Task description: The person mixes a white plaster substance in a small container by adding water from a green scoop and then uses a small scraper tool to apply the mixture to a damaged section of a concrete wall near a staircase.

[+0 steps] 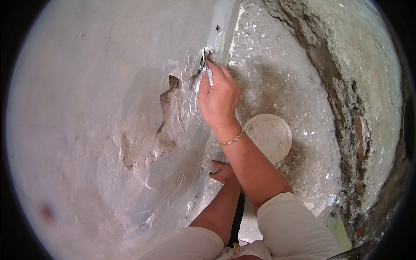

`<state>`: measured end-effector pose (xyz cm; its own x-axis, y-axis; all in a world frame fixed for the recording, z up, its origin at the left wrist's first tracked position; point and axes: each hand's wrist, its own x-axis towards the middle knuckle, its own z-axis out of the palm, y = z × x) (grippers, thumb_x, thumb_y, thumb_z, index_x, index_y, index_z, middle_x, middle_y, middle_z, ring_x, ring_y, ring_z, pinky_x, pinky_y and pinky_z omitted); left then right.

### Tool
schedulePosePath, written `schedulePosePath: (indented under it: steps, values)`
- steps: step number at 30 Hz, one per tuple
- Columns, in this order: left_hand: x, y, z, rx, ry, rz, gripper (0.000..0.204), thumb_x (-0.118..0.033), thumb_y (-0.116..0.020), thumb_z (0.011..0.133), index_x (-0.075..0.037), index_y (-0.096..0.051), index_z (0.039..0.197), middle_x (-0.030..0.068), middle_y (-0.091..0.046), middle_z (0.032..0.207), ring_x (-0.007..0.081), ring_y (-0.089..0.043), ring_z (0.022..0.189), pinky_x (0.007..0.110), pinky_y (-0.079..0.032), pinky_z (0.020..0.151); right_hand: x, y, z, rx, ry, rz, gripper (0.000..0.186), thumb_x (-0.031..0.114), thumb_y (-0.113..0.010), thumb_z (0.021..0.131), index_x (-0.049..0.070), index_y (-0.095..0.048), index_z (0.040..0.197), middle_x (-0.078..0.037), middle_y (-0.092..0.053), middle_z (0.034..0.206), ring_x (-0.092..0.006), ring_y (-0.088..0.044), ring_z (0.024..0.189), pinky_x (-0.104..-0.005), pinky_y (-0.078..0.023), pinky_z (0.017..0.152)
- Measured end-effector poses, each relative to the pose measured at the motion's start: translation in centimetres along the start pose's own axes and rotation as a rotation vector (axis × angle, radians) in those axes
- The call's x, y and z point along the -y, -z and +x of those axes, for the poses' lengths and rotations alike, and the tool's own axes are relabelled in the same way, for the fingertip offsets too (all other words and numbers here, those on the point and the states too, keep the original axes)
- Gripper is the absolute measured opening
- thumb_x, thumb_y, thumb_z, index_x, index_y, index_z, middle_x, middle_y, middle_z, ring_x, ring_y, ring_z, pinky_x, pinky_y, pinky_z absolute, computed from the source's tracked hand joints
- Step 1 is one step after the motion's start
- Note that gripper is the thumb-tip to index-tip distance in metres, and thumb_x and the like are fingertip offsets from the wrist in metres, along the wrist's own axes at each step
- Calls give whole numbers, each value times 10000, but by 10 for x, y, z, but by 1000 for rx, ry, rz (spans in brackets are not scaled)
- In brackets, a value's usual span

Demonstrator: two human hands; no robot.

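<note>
My right hand (220, 97) is closed around a narrow putty knife (209, 74). White plaster clings to its tip, which touches the grey wall (86, 86) near its vertical edge, beside a dark gap. Lower down, my left hand (222, 172) is partly covered by my right forearm. Its visible fingers are stretched apart, and nothing shows between them. To the left of my right hand, a ragged patch of broken plaster (171, 104) exposes a rough brownish layer, with white smears around it.
A round off-white bucket or lid (268, 138) sits on the stained, white-speckled floor (303, 104), right of my right forearm. Along the far right runs a rough, crumbling wall base (342, 99) with reddish pieces showing. A pale green object (339, 227) stands at the lower right.
</note>
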<state>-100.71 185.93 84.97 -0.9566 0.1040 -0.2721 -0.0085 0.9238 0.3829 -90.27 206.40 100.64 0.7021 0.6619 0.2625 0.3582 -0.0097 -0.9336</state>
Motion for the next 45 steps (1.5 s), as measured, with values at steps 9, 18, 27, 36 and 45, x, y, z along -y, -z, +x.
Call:
schedulePosePath:
  steps: [9,18,27,36,45]
  values:
    - [8,-2,10,-27,-13,-30,852,-617,-453,876,117,-339,1294,356,-529,1163,490,-555,1055,518,-441,942,-11,27,9,132,-411,472,169,73,-611,796,20,-663,947,-112,-579,705,-287,-608,669,-404,-478,626]
    - [4,0,4,6,13,-32,851,-628,-426,882,124,-348,1273,369,-526,1151,493,-554,1054,533,-442,927,13,13,-30,159,39,51,328,-22,-606,748,10,-656,1071,-132,-531,778,-302,-561,655,-375,-454,590]
    - [5,3,10,11,0,8,860,-643,-402,884,132,-351,1252,376,-524,1137,497,-554,1044,547,-438,920,-9,53,-13,231,-219,282,275,-26,-618,765,3,-670,1034,-132,-620,834,-268,-617,717,-291,-472,633]
    - [2,1,4,45,17,8,862,-641,-416,882,128,-343,1263,379,-507,1162,496,-539,1069,533,-424,944,-15,30,-33,241,203,-71,340,16,-589,764,91,-667,1087,-83,-532,800,-284,-554,705,-374,-463,635]
    - [-4,9,2,30,-16,-48,854,-613,-441,888,124,-316,1302,373,-482,1212,472,-526,1119,507,-426,964,-51,70,43,361,-616,483,214,152,-644,866,-6,-645,1011,-87,-647,979,-226,-641,895,-363,-514,734]
